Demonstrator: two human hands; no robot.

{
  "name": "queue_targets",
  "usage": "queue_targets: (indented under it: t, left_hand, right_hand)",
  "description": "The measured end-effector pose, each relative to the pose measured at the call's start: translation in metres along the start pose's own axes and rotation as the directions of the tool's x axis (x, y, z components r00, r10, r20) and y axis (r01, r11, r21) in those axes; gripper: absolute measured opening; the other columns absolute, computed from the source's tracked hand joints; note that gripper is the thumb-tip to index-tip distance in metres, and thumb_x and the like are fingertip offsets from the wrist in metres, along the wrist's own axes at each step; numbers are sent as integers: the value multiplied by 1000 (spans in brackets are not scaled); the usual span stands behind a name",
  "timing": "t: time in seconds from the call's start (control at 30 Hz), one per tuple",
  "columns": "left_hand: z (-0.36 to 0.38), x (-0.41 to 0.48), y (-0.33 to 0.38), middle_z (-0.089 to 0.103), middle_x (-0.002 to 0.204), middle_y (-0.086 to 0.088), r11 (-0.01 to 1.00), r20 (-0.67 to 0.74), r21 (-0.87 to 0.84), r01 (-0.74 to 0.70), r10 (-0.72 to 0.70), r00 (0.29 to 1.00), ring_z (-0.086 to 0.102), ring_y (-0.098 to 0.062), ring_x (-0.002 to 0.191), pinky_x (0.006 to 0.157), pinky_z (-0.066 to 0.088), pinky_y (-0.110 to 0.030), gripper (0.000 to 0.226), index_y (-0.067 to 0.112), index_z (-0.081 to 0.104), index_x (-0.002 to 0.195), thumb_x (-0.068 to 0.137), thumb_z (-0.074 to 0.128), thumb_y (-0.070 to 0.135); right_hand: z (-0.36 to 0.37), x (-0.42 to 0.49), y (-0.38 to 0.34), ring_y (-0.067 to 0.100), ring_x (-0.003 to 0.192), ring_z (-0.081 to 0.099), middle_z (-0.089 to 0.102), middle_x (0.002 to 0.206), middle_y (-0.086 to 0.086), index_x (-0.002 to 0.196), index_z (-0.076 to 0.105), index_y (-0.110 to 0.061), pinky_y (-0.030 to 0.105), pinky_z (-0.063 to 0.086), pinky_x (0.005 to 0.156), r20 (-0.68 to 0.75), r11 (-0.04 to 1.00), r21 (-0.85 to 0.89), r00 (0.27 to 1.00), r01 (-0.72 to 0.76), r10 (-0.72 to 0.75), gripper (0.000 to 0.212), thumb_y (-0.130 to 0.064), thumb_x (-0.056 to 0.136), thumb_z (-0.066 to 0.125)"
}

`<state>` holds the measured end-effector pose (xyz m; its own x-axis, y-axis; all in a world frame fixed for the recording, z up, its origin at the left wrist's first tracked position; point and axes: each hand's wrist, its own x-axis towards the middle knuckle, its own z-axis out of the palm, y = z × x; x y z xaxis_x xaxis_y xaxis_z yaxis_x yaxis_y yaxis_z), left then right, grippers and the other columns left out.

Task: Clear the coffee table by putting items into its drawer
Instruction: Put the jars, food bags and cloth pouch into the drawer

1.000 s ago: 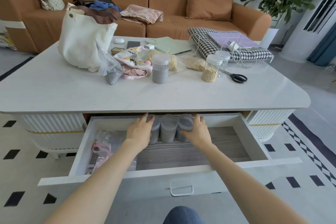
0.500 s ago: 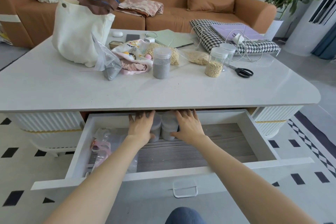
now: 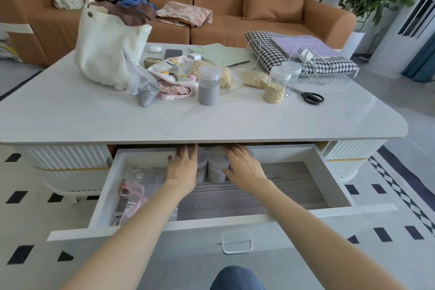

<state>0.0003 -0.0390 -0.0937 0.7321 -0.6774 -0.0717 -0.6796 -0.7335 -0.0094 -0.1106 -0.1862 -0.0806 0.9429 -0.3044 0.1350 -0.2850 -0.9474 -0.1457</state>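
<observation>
In the open drawer [image 3: 329, 179] our left hand [image 3: 182, 168] and right hand [image 3: 243, 169] lie with fingers spread, flat against the grey jars [image 3: 216, 167] at its far wall, not clamped. We should push them gently, upright. On the table [image 3: 70, 115] wait a grey jar [image 3: 209, 85], a grain jar [image 3: 275, 85], scissors [image 3: 310, 97] and a tote bag [image 3: 106, 47].

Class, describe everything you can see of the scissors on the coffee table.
The scissors have black handles with two finger loops and thin metal blades that look shut. They lie flat on the pale tabletop near its right side, blades pointing back and left toward the jar of oats. Whether the tips touch the jars cannot be told. Neither hand is near them.
</observation>
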Motion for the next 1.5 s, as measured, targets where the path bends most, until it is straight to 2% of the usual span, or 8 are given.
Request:
queue_targets:
  t: [0.13, 0.23, 0.37, 0.53, 0.67, 0.9, 1.33, 1.5]
  left_hand:
    - [-24, -17, -3, 22, 153, -14, 998, 59, -21, -61, 63, 996, 36, -31, 134, 100, 40, -42, 66, 18, 18, 150, 94, 52, 21]
    - [-52, -26, 0, 52, 133, -9, 991, 66, -57, -118, 121, 990, 54, -31, 118, 91, 47, -39, 36, 19, 51, 131, 96, 46, 22]
    - [-89, -39, 5, 65, 115, -3, 972, -90, -173, -161, 147, 985, 59, -29, 106, 81, 48, -35, 27, 27, 62, 117, 95, 46, 24]
    - [-116, -36, -6, 57, 129, 7, 960, -278, -237, -146, 77, 957, 55, -21, 114, 83, 45, -33, 35, 30, 54, 130, 96, 48, 28]
    - [-114, -27, -26, 44, 143, 6, 974, -264, -205, -91, 34, 964, 46, -22, 122, 88, 44, -34, 44, 28, 43, 141, 97, 47, 29]
    - [-112, -15, -34, 40, 147, 2, 978, -225, -196, -76, 31, 974, 46, -24, 124, 96, 43, -37, 47, 27, 36, 145, 98, 43, 28]
    - [-112, -9, -17, 45, 142, -1, 978, -127, -203, -58, 32, 991, 48, -26, 122, 92, 43, -37, 48, 25, 38, 144, 97, 47, 31]
    - [-98, -17, 4, 27, 153, -5, 973, -18, -63, -223, 222, 975, 26, -22, 141, 108, 31, -38, 61, 14, 28, 147, 94, 52, 34]
  right_hand:
    - [-20, -19, -1, 16, 117, 53, 61, 124, -7, 126, 58, -22, 30, 49, 70, -109, 998, 38, 993, 55, -50, 33, -31, 95, 52]
    - [-42, -16, -6, 17, 88, 66, 70, 99, -10, 106, 67, -21, 29, 49, 63, -272, 983, 165, 962, 76, -28, 20, -31, 92, 56]
    - [-73, 12, -16, 12, 71, 65, 70, 87, -12, 92, 67, -19, 31, 53, 61, -442, 944, 321, 894, 81, 74, 11, -25, 91, 58]
    - [-90, 71, -19, 19, 99, 63, 65, 117, -2, 119, 57, -16, 37, 52, 81, -313, 892, 440, 915, -100, 257, 29, -28, 92, 56]
    - [-93, 116, -28, 26, 130, 43, 40, 145, 10, 142, 33, -8, 35, 37, 100, -111, 810, 540, 935, -228, 337, 61, -29, 92, 59]
    - [-98, 184, -41, 30, 142, 23, 19, 155, 16, 153, 3, -16, 44, 28, 114, -84, 718, 662, 931, -215, 356, 94, -26, 86, 67]
    - [-113, 125, -30, 18, 129, 39, 32, 143, 3, 144, 31, -12, 30, 38, 99, -108, 704, 679, 920, -208, 376, 82, -44, 80, 71]
    - [-136, 51, -12, 13, 111, 50, 45, 126, -2, 133, 46, -20, 34, 46, 94, -55, 739, 643, 950, -203, 309, 76, -53, 71, 76]
